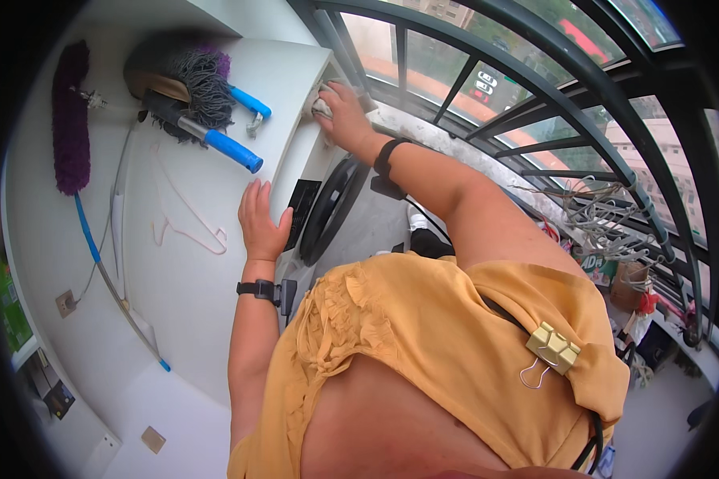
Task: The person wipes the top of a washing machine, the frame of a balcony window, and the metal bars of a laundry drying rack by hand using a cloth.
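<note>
My right hand (343,112) reaches to the far end of a white cabinet (311,78) and presses a crumpled pale cloth (322,106) against its side near the window. My left hand (262,224) rests with fingers spread on the front edge of the white top (239,197); nothing is in it. Below that edge a front-loading washing machine's dark round door (335,206) shows, with a black label panel (302,206) beside it. A pale pink clothes hanger (186,230) lies left of my left hand.
A grey string mop head (201,84), a blue-ended handle (233,149) and a purple fluffy duster (72,120) are at the left. Window bars (515,78) curve along the right, with a bundle of wire hangers (611,215) hung there. A wall socket (66,303) has a cord plugged in.
</note>
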Motion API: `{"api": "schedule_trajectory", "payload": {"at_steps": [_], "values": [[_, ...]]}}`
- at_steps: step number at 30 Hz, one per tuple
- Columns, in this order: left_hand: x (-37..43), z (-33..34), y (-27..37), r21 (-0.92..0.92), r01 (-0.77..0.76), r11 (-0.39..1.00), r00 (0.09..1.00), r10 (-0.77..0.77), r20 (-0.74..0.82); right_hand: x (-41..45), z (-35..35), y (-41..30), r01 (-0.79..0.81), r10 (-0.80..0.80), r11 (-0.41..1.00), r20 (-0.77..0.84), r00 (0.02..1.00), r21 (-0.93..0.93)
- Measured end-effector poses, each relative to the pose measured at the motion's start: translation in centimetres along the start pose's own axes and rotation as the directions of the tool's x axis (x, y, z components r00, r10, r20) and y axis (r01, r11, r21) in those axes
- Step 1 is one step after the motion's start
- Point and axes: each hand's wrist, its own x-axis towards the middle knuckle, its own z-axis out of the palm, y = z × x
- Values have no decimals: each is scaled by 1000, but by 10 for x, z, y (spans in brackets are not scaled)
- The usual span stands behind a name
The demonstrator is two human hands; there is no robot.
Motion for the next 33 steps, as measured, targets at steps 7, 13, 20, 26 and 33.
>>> {"api": "schedule_trajectory", "payload": {"at_steps": [7, 13, 20, 26, 33], "values": [[-4, -4, -1, 25, 51, 998, 999, -51, 4, 30, -28, 14, -235, 200, 959, 209, 957, 161], [-9, -6, -2, 26, 39, 999, 999, -40, 24, 58, -49, -32, -125, 207, 931, -214, 955, 342], [-6, -8, 2, -42, 40, 998, 999, -39, 17, 104, -20, -94, 273, -253, 910, 106, 962, -313], [-13, -12, -5, -91, 9, 996, 1000, -6, 30, 124, 19, -92, 155, -65, 834, 185, 981, -530], [-8, -7, -4, -90, -7, 996, 998, 12, 57, 152, -11, -6, -195, 245, 845, 36, 969, -499]]}}
